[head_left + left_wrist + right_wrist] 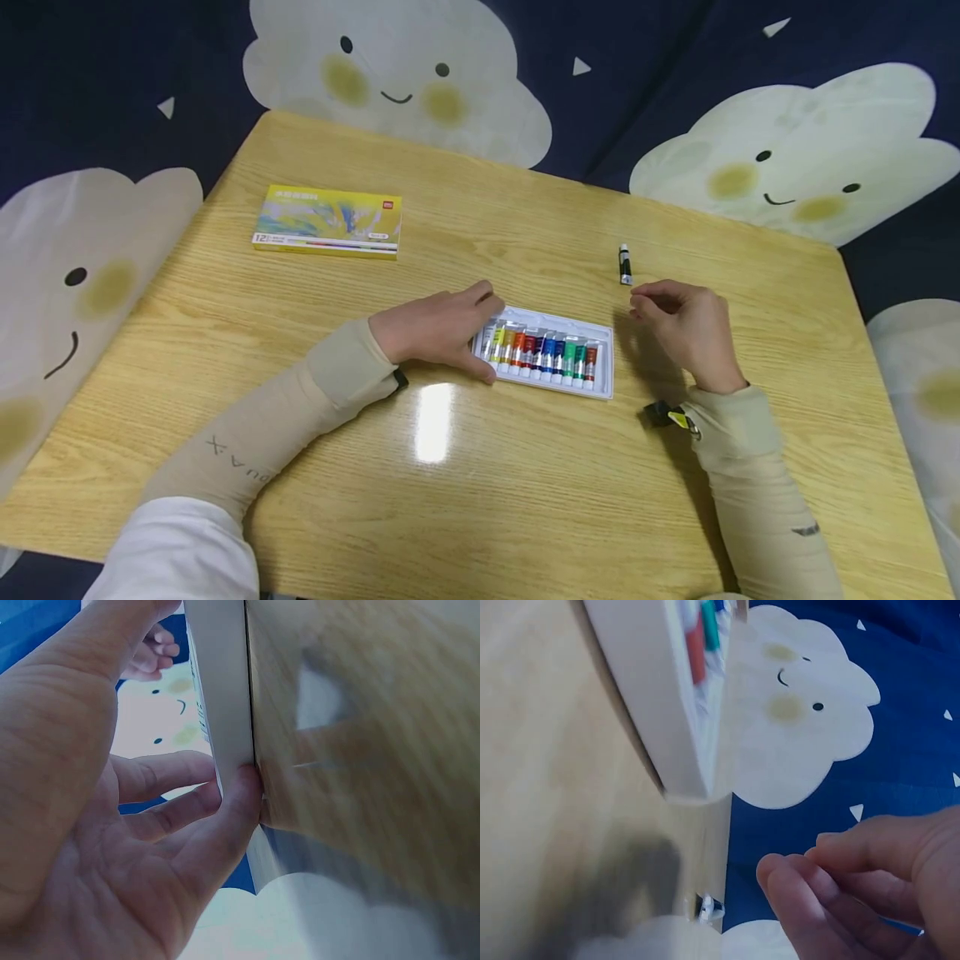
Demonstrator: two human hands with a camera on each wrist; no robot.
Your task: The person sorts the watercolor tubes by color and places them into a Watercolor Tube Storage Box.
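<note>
My left hand (442, 327) grips the left end of a white plastic tray (607, 367), thumb at its near edge and fingers at its far edge. In the left wrist view the thumb presses the tray's pale side (221, 690). Several small paint tubes (542, 354) lie side by side in the tray, running from yellow through red and blue to green and brown. A black paint tube (625, 265) lies alone on the table beyond the tray's right end. Close to it hovers my right hand (693, 333), fingers loosely bent and thumb near the index fingertip, with nothing visible between them.
A yellow paint box (327, 222) lies flat at the back left of the wooden table (525, 500). Dark blue cloth with smiling clouds (397, 75) surrounds the table's far and side edges. A bright reflection shows in front of the tray.
</note>
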